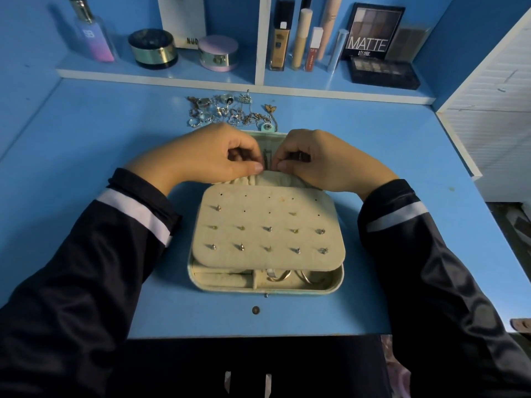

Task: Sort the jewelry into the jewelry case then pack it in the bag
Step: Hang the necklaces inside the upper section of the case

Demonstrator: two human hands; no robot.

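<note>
An open pale green jewelry case (337,280) lies on the blue desk (86,145). Its beige earring panel (268,228) carries several stud earrings and covers most of the lower tray, where rings or bangles (287,275) show at the front. My left hand (207,156) and my right hand (321,162) meet over the case's lid pocket (268,178), fingers curled, pinching a thin dark piece of jewelry (265,160) between them. A heap of loose jewelry (230,110) sits just behind the case. No bag is in view.
A shelf at the back holds a perfume bottle (92,33), two round jars (152,48), makeup tubes (301,38) and eyeshadow palettes (373,30). A white panel (488,116) closes the right side. A small round stud (255,310) lies near the desk's front edge.
</note>
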